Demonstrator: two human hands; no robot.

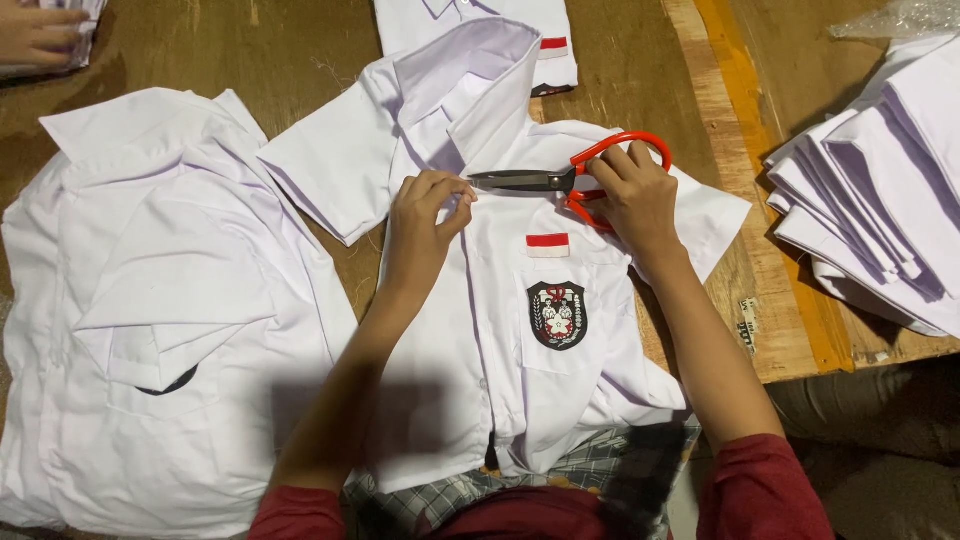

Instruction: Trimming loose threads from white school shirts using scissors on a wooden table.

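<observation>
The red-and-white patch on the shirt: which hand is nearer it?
Right. The right hand, on the scissors, sits just above the patch; the left hand is farther off, near the placket.

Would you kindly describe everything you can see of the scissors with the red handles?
The scissors have glossy red loop handles, plastic by the look, and dark metal blades. They lie roughly level over the white shirt, just below its collar, blades shut or nearly so, tips pointing toward the left hand. The right hand grips the handles, covering the lower loop. The left hand's fingertips pinch at the fabric beside the blade tips.
</observation>
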